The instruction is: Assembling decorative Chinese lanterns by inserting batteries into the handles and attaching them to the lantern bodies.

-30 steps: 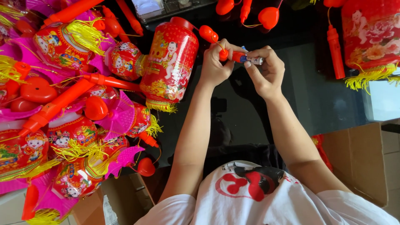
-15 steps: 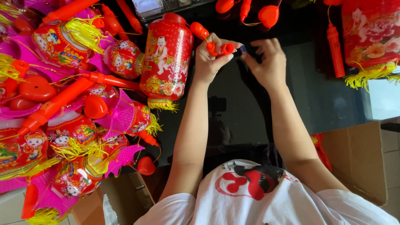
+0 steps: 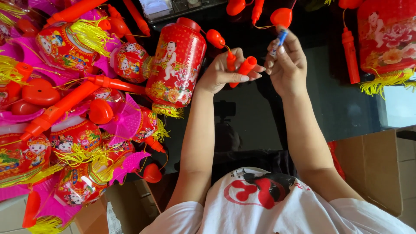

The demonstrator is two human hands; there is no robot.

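Gripping red handle [image 3: 245,69] in left hand [image 3: 225,73], tilted up-right | right hand [image 3: 288,65] pinching small battery [image 3: 278,41], upright

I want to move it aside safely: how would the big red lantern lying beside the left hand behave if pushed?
The red lantern lies on its side and looks cylindrical, so it would probably roll on the glossy dark table. Its thin printed skin suggests it is light and easily dented. The yellow fringe would likely flop and drag.

Left hand [image 3: 223,71] grips an orange handle [image 3: 243,69] — right hand [image 3: 288,65] pinches a small blue battery [image 3: 279,40].
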